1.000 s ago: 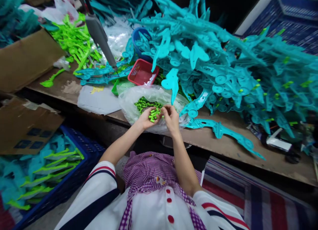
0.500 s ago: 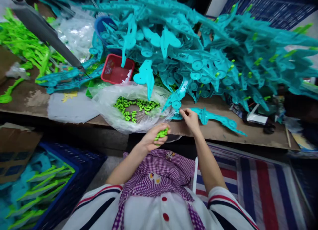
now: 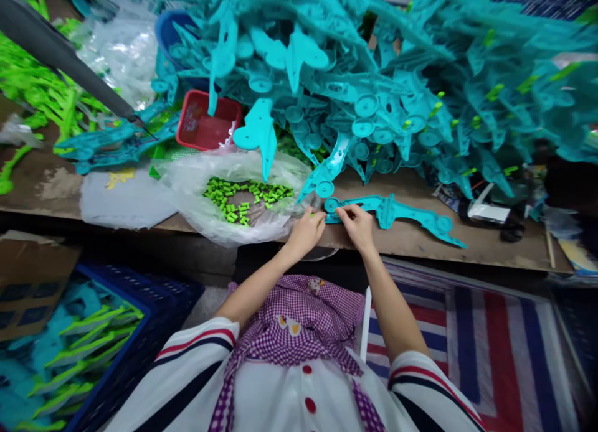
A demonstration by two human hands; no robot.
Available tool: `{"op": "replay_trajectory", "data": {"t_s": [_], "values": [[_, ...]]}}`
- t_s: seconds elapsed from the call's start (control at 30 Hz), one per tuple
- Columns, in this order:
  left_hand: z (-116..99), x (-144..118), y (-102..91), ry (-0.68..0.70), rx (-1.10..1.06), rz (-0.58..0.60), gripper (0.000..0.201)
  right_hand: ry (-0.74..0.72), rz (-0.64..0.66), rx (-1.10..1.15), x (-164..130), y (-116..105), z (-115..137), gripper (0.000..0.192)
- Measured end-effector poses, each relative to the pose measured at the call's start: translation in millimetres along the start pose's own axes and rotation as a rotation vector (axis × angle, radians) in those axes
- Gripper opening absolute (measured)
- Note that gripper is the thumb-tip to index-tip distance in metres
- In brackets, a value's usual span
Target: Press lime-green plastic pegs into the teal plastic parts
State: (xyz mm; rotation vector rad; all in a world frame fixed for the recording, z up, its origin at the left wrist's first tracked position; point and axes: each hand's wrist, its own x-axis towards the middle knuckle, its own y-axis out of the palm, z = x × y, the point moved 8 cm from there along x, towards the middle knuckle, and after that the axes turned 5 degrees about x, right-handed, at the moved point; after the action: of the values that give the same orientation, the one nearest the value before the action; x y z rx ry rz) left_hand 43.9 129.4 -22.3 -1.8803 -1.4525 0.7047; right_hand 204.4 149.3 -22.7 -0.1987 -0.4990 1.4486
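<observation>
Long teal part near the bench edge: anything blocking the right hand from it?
Nothing visible: the right hand is at the long teal part, over its left portion. The left hand is beside that part's left end, not between them.

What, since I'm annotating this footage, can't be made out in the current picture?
Head view: what the left hand holds beyond a speck of green, hidden by its own curl.
Head view: whether the right hand grips or merely touches the teal part; the hand hides the contact.
Head view: the full contents of the blue bucket, covered by the teal heap.
Head view: the gray tool's upper end, cut off by the picture's edge.
</observation>
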Motion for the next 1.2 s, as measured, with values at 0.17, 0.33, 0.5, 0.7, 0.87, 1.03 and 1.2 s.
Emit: {"op": "replay_trajectory", "data": {"t_s": [0.17, 0.33, 0.5, 0.7, 0.87, 1.03, 1.2], "values": [[-12, -3, 12.7, -0.033, 0.321, 0.144, 0.032, -0.082, -0.052, -0.032, -9, -5, 6, 0.038], [-14, -1, 12.3, -0.030, 0.366, 0.204, 0.034, -0.145, -0.227, -0.235, -21, -13, 11, 0.039], [-14, 1, 11.1, -0.017, 0.345, 0.212, 0.034, -0.115, -0.200, -0.276, -21, -9, 6, 0.040], [-12, 3, 12.6, -0.007, 0.326, 0.225, 0.032, -0.058, -0.179, -0.261, -23, -5, 3, 0.041], [-12, 4, 11.8, 0.005, 0.318, 0.245, 0.032, -0.053, -0.210, -0.193, -25, -7, 0, 0.038], [-11, 5, 11.5, 0.029, 0.283, 0.266, 0.034, -0.082, -0.166, -0.214, -25, -4, 0, 0.036], [-10, 5, 13.1, 0.023, 0.286, 0.271, 0.034, -0.082, -0.124, -0.306, -27, 3, 0, 0.036]]}}
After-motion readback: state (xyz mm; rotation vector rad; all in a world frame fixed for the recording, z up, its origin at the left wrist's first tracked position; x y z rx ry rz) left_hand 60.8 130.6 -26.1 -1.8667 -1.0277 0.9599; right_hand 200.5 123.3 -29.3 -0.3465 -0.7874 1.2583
